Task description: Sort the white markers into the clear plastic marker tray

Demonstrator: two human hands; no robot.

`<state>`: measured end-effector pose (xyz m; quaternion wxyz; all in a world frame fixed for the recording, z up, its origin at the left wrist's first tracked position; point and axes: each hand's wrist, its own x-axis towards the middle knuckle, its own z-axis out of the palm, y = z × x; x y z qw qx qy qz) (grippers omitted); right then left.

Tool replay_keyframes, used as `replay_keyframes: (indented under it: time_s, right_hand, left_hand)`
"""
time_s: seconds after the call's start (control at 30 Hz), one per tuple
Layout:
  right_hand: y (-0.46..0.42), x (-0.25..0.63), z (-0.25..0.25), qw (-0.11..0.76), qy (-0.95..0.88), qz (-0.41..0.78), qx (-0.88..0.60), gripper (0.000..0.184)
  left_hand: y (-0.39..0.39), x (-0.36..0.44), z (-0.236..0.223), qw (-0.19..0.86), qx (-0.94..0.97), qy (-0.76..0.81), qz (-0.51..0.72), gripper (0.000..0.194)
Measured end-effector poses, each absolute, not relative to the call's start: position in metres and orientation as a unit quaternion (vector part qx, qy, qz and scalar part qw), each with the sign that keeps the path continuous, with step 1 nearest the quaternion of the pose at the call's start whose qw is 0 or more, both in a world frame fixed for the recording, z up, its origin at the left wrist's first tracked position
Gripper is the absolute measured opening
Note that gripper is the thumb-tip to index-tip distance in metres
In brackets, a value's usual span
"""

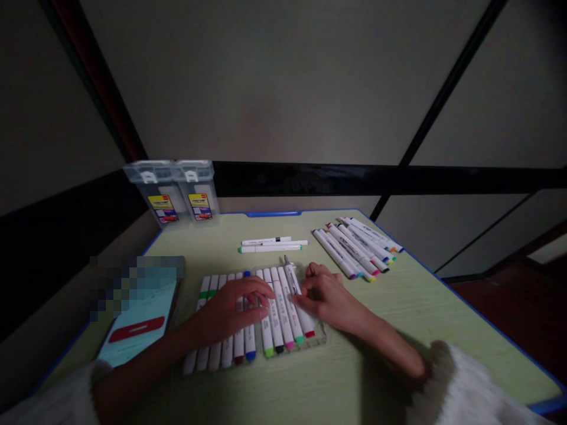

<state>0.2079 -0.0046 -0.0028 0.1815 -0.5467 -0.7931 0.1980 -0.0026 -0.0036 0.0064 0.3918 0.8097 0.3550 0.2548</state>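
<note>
A clear plastic tray point(325, 337) holds white markers with coloured ends in two side-by-side sections. My left hand point(233, 307) is over the middle of the tray, its fingers slightly bent and apart from the thumb, with nothing seen between them. They hide parts of the left section's markers point(215, 348). My right hand point(328, 295) is at the tray's right side, fingers curled. Its thumb and fingers close on a red-ended marker point(303, 313), which slants across the right end of the row. Beside that one lie markers with green, pink and black ends point(277, 319).
Two white pens point(270, 248) lie behind the tray. A pile of markers point(354, 248) lies at the back right. Two clear marker cases point(177, 195) stand at the back left. A tablet-like screen point(144, 319) lies on the left of the blue-edged table point(443, 313).
</note>
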Motion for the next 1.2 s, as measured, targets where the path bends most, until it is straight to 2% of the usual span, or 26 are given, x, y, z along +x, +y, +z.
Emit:
replay_keyframes:
  time_s: [0.23,0.47,0.7,1.0,1.2]
  right_hand:
    - [-0.007,0.200,-0.003,0.193,-0.781,0.165,-0.571,0.024]
    - [-0.004,0.200,-0.006,0.229,-0.755,0.211,-0.577,0.023]
    - [-0.006,0.198,-0.006,0.222,-0.758,0.191,-0.582,0.020]
    - [0.003,0.207,-0.009,0.317,-0.705,0.296,-0.561,0.015]
    - [0.010,0.223,-0.001,0.385,-0.698,0.211,-0.566,0.017]
  left_hand:
    - [-0.004,-0.004,0.006,0.393,0.813,0.346,0.255,0.016]
    - [-0.004,-0.003,0.007,0.391,0.813,0.349,0.254,0.016]
    - [-0.004,-0.002,0.006,0.389,0.811,0.352,0.257,0.015]
    - [-0.003,-0.003,0.008,0.388,0.813,0.357,0.246,0.016]
    - [-0.003,-0.003,0.007,0.385,0.814,0.356,0.249,0.017]
